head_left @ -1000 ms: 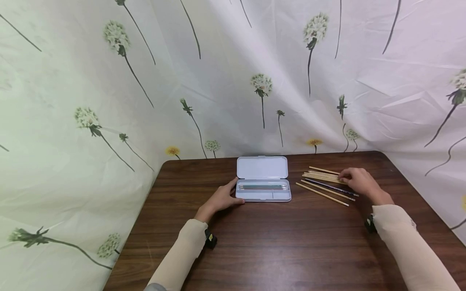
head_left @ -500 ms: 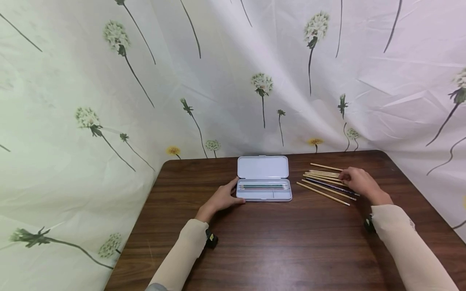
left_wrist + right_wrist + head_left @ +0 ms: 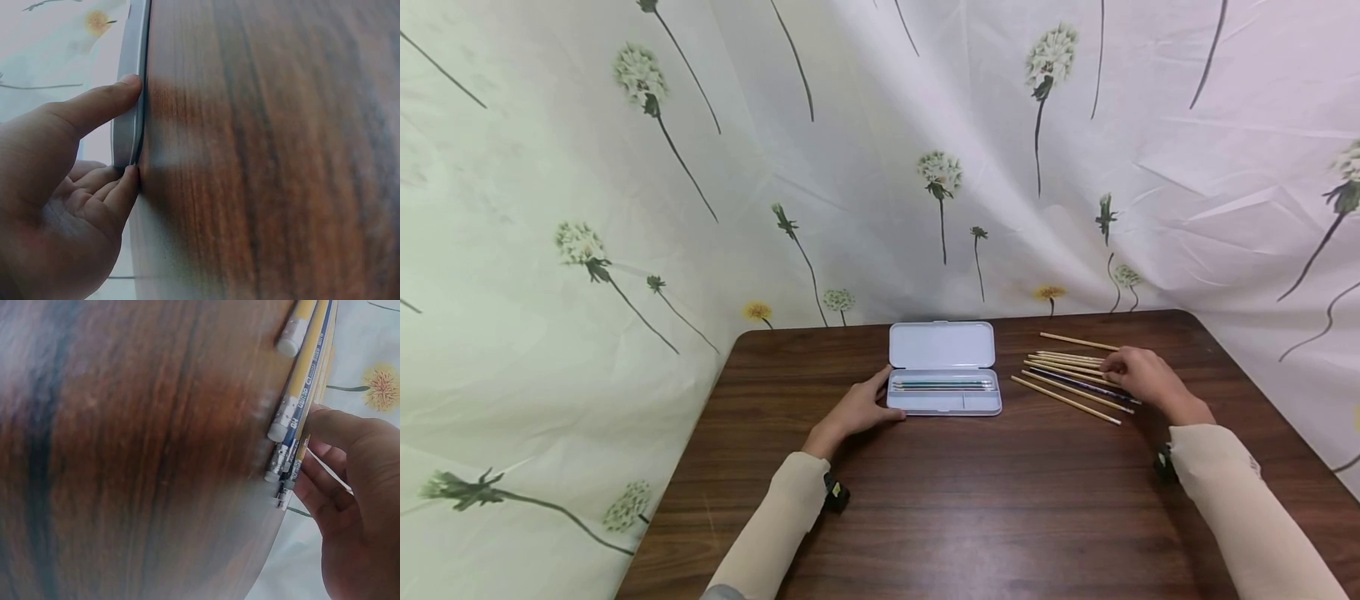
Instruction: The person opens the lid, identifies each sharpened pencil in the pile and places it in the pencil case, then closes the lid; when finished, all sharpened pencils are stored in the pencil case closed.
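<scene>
A pale pencil case (image 3: 925, 403) lies with its lid (image 3: 942, 345) raised at the back of the table. Several pencils (image 3: 942, 385) rest in its long rear compartment. My left hand (image 3: 856, 408) holds the case's left end, thumb against the front wall (image 3: 129, 125) and fingers round the corner. To the right, my right hand (image 3: 1150, 382) pinches at the eraser ends of loose yellow pencils (image 3: 1067, 360); its fingertips are partly hidden behind them. A dark patterned pencil (image 3: 1078, 383) lies among these. In the right wrist view, eraser ends (image 3: 278, 430) stick out before the thumb.
One yellow pencil (image 3: 1078, 341) lies apart behind the bunch, another (image 3: 1063, 400) in front. The brown wooden table (image 3: 955, 500) ends at a floral cloth backdrop (image 3: 850, 167) behind and at the sides. Both wrists wear small dark cameras (image 3: 837, 493).
The rearmost yellow pencil has shifted slightly back, away from the bunch. My right hand has moved only a little among the pencils; my left hand stays on the case.
</scene>
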